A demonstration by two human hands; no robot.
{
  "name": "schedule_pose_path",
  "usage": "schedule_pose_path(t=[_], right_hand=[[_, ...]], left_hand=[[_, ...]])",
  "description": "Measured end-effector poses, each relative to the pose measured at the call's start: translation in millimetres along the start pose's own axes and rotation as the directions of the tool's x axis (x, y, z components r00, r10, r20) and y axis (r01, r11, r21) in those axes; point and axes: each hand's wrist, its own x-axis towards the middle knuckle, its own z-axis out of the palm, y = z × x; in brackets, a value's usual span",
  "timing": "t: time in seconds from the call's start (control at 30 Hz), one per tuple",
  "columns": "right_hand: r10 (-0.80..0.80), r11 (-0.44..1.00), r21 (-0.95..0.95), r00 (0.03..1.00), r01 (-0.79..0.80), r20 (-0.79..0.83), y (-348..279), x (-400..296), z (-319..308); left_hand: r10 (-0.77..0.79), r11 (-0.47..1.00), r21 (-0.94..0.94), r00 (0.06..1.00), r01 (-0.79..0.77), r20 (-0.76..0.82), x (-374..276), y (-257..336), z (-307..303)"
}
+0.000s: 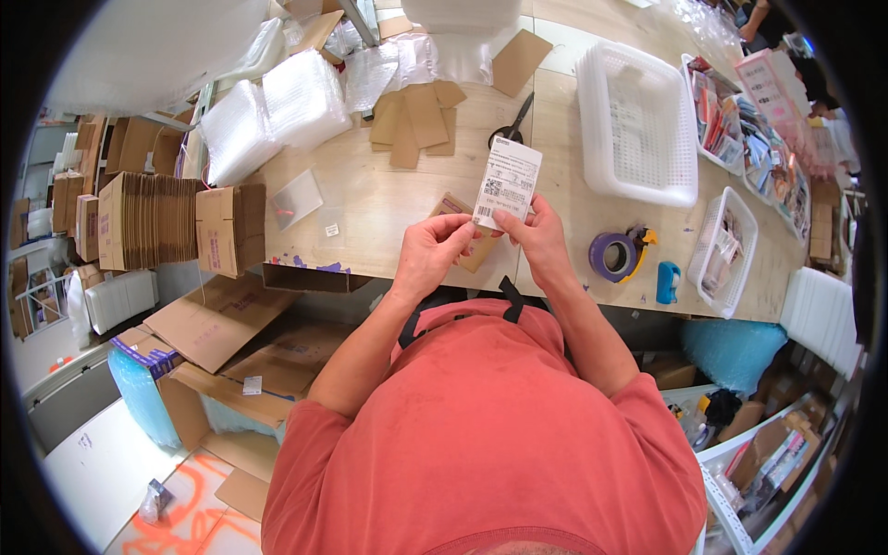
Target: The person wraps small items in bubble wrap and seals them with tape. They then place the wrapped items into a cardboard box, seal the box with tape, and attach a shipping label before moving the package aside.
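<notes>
A white printed label (508,177) is held up above the wooden table. My right hand (538,236) pinches its lower right edge between thumb and fingers. With thumb and forefinger together, my left hand (440,243) is at the label's lower left corner; whether it grips that corner is hard to tell. Below the label and my hands lies a small cardboard box (479,251), partly hidden by them. Black-handled scissors (515,123) rest just beyond the label, their handles partly covered by it.
White plastic baskets (593,132) stand stacked at right, near purple tape in a dispenser (614,257) and a blue tape dispenser (668,282). Cardboard pieces (416,125) and bubble-wrap bags (305,100) lie at the back. Folded cartons (156,222) line the left.
</notes>
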Motion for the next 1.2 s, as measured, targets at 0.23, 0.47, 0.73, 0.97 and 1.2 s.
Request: schedule_pose_path(t=[0.23, 0.47, 0.73, 0.97, 1.2], right_hand=[[0.042, 0.996, -0.074, 0.999, -0.044, -0.024, 12, 3, 7], [-0.203, 0.836, -0.479, 0.961, 0.269, 0.187, -6, -14, 25], [0.082, 0.984, -0.169, 0.992, -0.065, 0.098, 40, 13, 42], [0.222, 0.975, 0.016, 0.974, -0.222, -0.042, 37, 52, 4], [0.178, 0.98, -0.063, 0.975, -0.188, -0.132, 16, 44, -4]], left_hand=[[0.02, 1.0, -0.025, 1.0, -0.02, 0.022, -5, -2, -7], [0.065, 0.996, 0.055, 0.998, -0.065, -0.007, -11, 4, -10], [0.136, 0.975, 0.198, 0.978, -0.103, -0.16, -23, -2, -40], [0.035, 0.51, 0.583, 0.661, 0.633, -0.749, -54, -125, -274], [-0.105, 0.454, 0.49, 0.591, 0.744, -0.8, -97, -243, -420]])
